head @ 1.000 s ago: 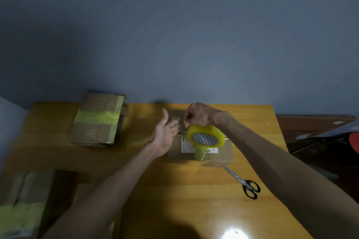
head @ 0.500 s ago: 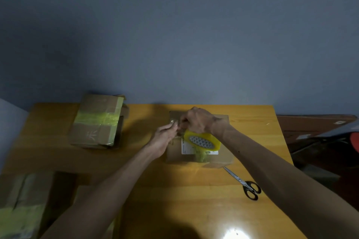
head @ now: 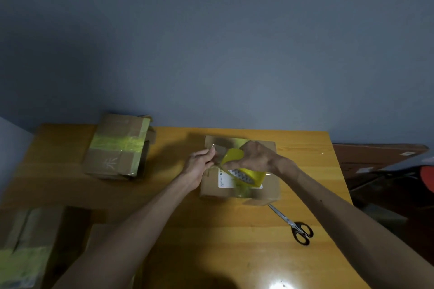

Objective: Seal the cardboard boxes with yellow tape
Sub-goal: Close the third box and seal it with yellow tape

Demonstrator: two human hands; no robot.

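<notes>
A wooden worktop (head: 234,241) stands against a blue-grey wall (head: 211,54). At the lower left edge of the view sits a big cardboard box (head: 25,246) with a yellow band across it, dim and partly cut off. At the rear left of the worktop rests a sealed box (head: 117,148), wrapped crosswise in yellow tape. The centre box (head: 272,189) lies in the middle, near the far edge, under both hands. The right hand (head: 256,157) grips the yellow tape roll (head: 246,175), held tilted just above the box top. The left hand (head: 199,164) pinches the tape strip (head: 231,156) pulled from the roll, fingertips close to the right hand. Black-handled scissors (head: 293,224) lie on the worktop, blade tips touching the centre box's near right corner. A white label (head: 224,179) shows on the box top, partly hidden by the roll.
</notes>
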